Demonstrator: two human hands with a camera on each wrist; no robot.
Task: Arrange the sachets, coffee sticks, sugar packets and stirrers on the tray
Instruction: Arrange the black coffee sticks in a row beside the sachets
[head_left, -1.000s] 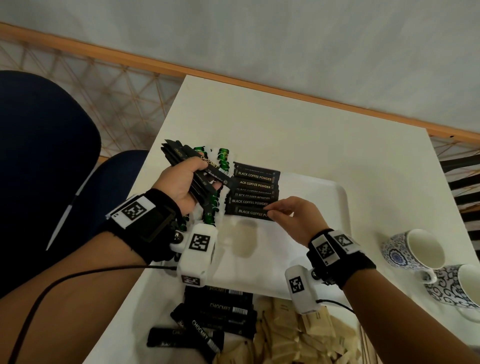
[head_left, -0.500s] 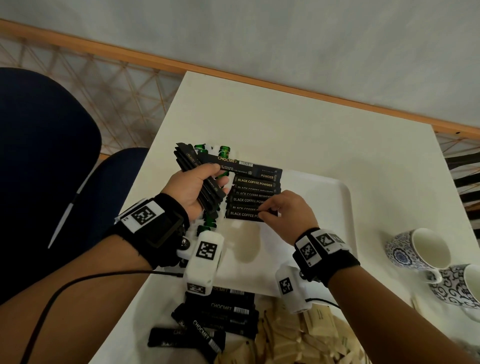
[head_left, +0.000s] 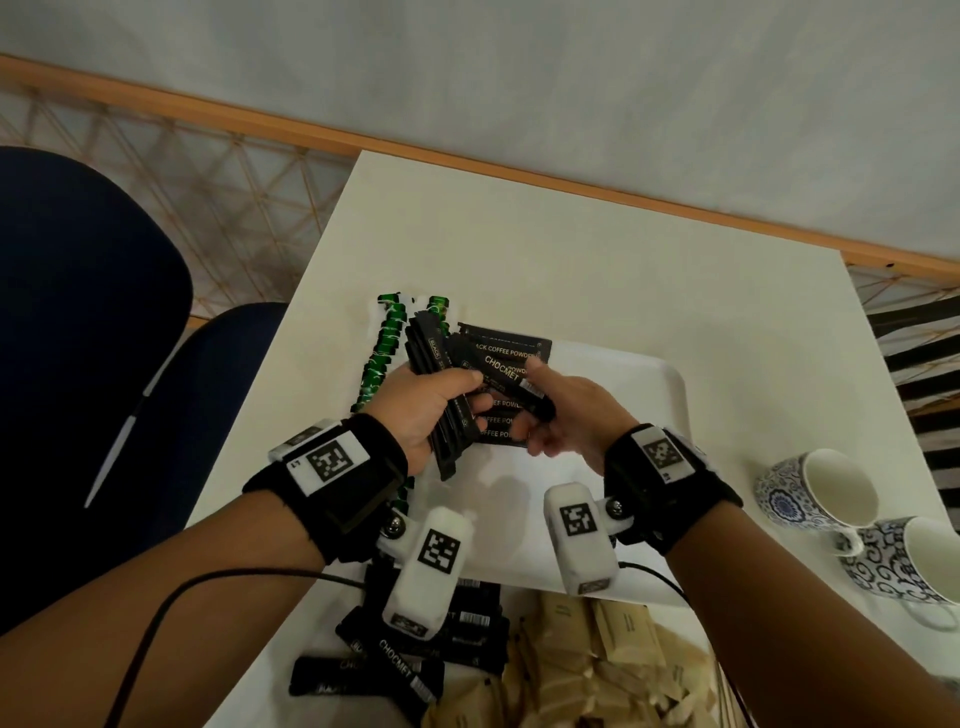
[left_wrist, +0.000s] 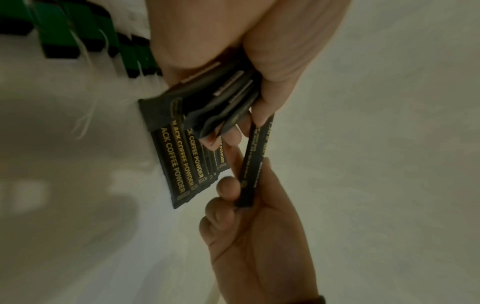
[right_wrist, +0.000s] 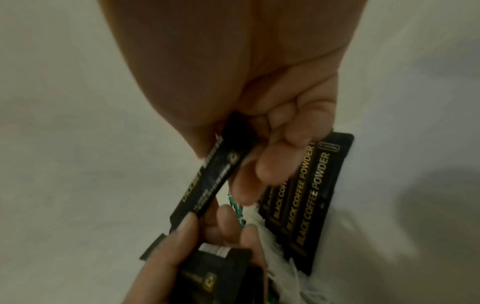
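- My left hand holds a bundle of coffee sticks, its grip wrapped round them as a supply over the tray's far-left corner.
- My right hand holds its grip pinched on one CHOCMET stick, drawn from the bundle.
- I judge it goes beside the row of laid sticks, next to the green sachets.
- Loose sticks and sugar packets wait at the worktop's near edge.
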